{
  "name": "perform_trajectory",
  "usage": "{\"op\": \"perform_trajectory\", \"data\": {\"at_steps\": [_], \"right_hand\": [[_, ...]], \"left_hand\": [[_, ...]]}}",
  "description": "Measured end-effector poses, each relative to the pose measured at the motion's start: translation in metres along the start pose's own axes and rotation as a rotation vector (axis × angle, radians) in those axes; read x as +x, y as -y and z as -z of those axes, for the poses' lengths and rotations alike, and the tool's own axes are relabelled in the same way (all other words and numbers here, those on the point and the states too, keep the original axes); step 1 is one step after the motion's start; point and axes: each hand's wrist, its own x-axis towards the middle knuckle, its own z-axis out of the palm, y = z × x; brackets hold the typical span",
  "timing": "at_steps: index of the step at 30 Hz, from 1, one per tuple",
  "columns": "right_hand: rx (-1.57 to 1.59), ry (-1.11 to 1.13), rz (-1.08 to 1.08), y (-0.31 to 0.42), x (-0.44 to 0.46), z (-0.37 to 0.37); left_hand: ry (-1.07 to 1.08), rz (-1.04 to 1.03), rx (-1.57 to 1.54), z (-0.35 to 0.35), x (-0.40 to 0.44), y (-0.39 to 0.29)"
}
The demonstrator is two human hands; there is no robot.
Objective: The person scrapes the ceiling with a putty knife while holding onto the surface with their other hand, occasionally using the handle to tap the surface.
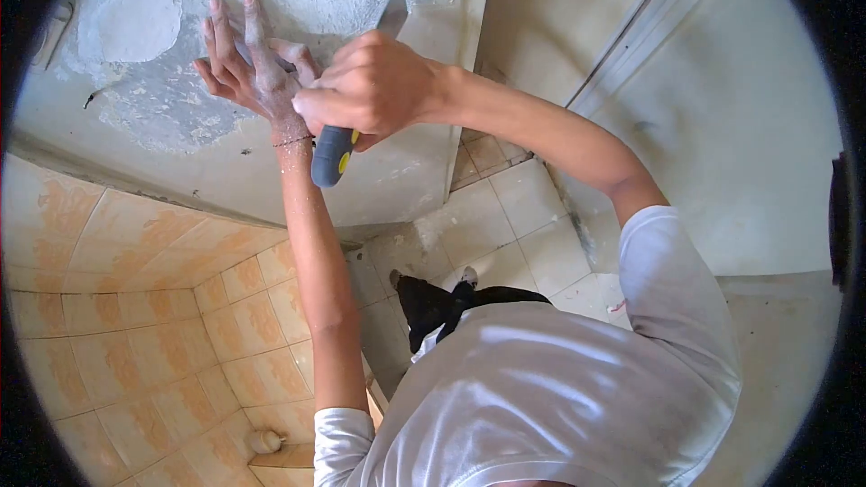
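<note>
Left hand blocks part of patchy wall beside scraper; tiles nearby

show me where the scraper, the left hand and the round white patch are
Scraper (330, 160): head view, on its grey-and-yellow handle.
Left hand (261, 78): head view, on the back of the hand.
Round white patch (135, 25): head view, on its middle.

Loose, short-sleeved white fabric shirt with creases across the near side, black cloth trousers farther off, thin dark string-like bracelet at the left
</note>
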Motion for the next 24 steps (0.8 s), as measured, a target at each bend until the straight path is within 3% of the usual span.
{"op": "perform_trajectory", "data": {"at_steps": [3,8,12,15,19,24], "right_hand": [[-0.061,0.136,-0.092,-0.014,-0.007,0.012],[-0.069,0.120,-0.095,-0.006,-0.004,0.020],[-0.061,0.130,0.080,0.000,0.006,0.013],[-0.113,0.207,-0.078,-0.027,-0.024,0.019],[-0.001,0.080,0.020,0.001,-0.004,0.022],[0.032,0.111,0.030,-0.009,-0.012,0.022]], "left_hand": [[0.015,-0.019,0.018,0.003,0.001,0.000],[0.041,0.018,0.062,0.004,0.002,-0.002],[0.014,0.016,0.045,0.002,0.000,-0.002],[0.024,-0.007,0.060,0.004,0.003,0.001],[0.012,0.002,0.040,0.004,0.002,-0.003],[0.018,-0.006,0.024,0.004,0.002,-0.001]]}}
